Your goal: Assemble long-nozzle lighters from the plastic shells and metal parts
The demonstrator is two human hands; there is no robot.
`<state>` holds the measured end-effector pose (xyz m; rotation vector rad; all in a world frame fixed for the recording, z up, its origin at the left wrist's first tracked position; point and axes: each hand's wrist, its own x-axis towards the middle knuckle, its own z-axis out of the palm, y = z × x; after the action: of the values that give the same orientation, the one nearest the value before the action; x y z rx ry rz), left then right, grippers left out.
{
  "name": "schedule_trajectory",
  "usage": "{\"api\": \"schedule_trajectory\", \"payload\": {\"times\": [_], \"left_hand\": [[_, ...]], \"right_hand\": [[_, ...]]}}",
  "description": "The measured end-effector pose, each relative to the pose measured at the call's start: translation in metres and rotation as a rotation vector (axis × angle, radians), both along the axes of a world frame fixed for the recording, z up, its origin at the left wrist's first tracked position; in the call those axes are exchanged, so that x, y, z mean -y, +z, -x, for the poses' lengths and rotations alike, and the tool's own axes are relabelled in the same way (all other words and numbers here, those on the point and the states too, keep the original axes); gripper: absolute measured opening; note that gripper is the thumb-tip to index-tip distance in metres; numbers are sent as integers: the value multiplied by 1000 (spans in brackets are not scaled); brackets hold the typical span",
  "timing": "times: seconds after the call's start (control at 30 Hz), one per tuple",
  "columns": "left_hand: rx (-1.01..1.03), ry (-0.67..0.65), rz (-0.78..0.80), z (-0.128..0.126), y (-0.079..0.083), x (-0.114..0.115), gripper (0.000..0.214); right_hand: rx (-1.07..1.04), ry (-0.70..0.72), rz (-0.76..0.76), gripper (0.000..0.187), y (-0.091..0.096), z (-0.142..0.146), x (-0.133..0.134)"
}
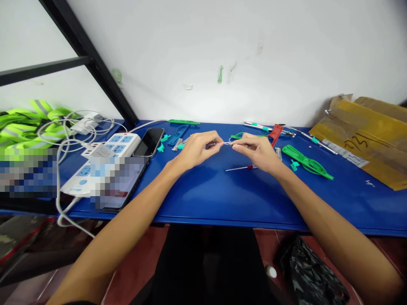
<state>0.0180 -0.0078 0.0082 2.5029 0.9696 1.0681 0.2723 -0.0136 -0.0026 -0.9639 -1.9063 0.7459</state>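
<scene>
Both my hands meet over the middle of the blue table (pixel 222 199). My left hand (pixel 197 148) is closed in a pinch on one end of a small thin metal part (pixel 226 143). My right hand (pixel 254 150) pinches the other end of the same part, fingertips almost touching the left ones. Under my right hand lies a thin pin with a red tip (pixel 240 168). A red plastic piece (pixel 276 133) and a green plastic piece (pixel 307 163) lie just right of my right hand.
A black phone (pixel 149 142), a white power strip (pixel 104 159) with white cables and green reflective straps (pixel 28 127) sit at the left. Teal and blue plastic parts (pixel 178 134) lie behind my left hand. Cardboard (pixel 372 140) fills the right corner. A wall stands behind.
</scene>
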Motion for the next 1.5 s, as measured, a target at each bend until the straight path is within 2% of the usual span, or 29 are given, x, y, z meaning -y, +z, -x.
{"api": "schedule_trajectory", "payload": {"times": [0.13, 0.23, 0.37, 0.47, 0.63, 0.73, 0.83, 0.93, 1.03, 1.13, 1.23, 1.5], "left_hand": [[0, -84, 3, 4, 10, 8, 24], [-88, -89, -21, 9, 12, 8, 27], [-348, -10, -54, 11, 2, -3, 29], [-520, 27, -57, 6, -5, -9, 25], [-608, -56, 1, 1, -4, -9, 15], [-646, -96, 105, 5, 4, -13, 9], [-626, -81, 245, 3, 11, -17, 24], [-540, -19, 215, -9, 9, -19, 33], [-493, 41, 139, -23, -4, -21, 30], [-432, 25, 148, -30, -20, -22, 22], [-363, 42, 151, -31, -30, -21, 15], [-307, 78, 244, -24, -20, -13, 12]], "right_hand": [[-144, 79, 236, 33, 2, -7, 0], [-81, 92, 309, 34, 4, -13, 0], [130, 104, 256, 36, 2, -15, -1], [273, 90, 166, 28, -9, -10, -2], [446, 78, -53, 11, -26, 0, -4], [443, 134, -60, 14, -25, -4, -6], [440, 163, -18, 19, -17, -14, -8], [470, 172, 39, 20, -10, -21, -9], [478, 196, 60, 24, -10, -21, -8], [447, 206, 44, 29, -15, -15, -7], [403, 199, 39, 31, -20, -10, -7], [405, 202, 43, 25, -19, -10, -8]]}}
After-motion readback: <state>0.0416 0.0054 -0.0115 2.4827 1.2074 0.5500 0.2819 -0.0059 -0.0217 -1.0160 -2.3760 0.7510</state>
